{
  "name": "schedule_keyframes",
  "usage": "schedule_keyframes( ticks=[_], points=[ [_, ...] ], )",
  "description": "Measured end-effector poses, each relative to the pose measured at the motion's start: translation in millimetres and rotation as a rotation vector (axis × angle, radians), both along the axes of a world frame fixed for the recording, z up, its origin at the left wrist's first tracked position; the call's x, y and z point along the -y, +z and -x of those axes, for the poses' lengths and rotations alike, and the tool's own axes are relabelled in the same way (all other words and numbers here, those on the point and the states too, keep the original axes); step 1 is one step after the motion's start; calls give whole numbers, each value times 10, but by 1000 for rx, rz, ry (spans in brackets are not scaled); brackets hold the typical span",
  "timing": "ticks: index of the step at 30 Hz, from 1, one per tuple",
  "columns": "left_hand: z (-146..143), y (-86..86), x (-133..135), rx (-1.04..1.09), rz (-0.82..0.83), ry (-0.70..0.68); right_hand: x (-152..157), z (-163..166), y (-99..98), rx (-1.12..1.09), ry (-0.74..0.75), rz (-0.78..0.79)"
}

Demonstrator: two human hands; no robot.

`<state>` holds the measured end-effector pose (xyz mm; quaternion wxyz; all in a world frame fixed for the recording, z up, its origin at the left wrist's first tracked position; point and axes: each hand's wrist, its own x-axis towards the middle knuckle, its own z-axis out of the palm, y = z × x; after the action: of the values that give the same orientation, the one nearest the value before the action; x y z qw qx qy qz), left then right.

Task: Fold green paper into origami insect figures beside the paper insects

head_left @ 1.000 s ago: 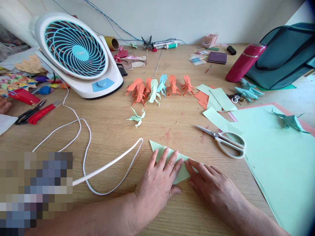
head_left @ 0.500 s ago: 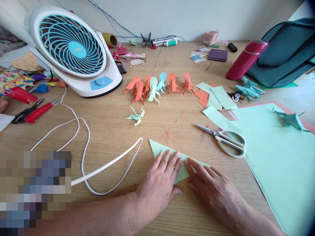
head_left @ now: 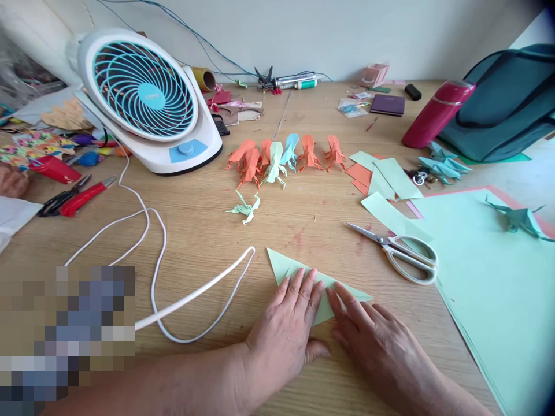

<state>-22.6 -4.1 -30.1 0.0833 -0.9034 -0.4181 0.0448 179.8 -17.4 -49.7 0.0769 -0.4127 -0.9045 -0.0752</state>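
Note:
A pale green sheet of paper (head_left: 323, 309), folded into a triangle, lies on the wooden table. My left hand (head_left: 292, 326) rests flat on its left part, fingers stretched out and thumb apart. On the right part, my right hand (head_left: 377, 335) presses down with its index finger extended and the other fingers partly bent. Neither hand grips anything; both hold the paper against the table and cover much of it. To the right of my right hand lie scissors (head_left: 399, 254) with white handles, blades slightly apart. Beyond the paper sits a small pale green origami figure (head_left: 245, 207).
Orange, blue and green origami figures (head_left: 276, 163) stand in a row farther back. A white fan (head_left: 186, 138) and its white cord (head_left: 195, 292) are at left. Large green sheets (head_left: 489, 289) and a pink bottle (head_left: 437, 112) lie right. Another person's hand (head_left: 13, 182) shows far left.
The camera view has shifted slightly, so everything sits a little farther right and lower. Both hands stay on the folded paper, with only slight movement of the fingers.

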Motion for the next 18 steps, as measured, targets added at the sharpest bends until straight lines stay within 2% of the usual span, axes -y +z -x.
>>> schedule_keyframes(
  ticks=[12,18],
  points=[
    [-27,39,59,-57,-50,41,-52,12,59,13,51,-99],
    [-38,38,94,-67,-77,45,-62,15,64,9,41,-101]
  ],
)
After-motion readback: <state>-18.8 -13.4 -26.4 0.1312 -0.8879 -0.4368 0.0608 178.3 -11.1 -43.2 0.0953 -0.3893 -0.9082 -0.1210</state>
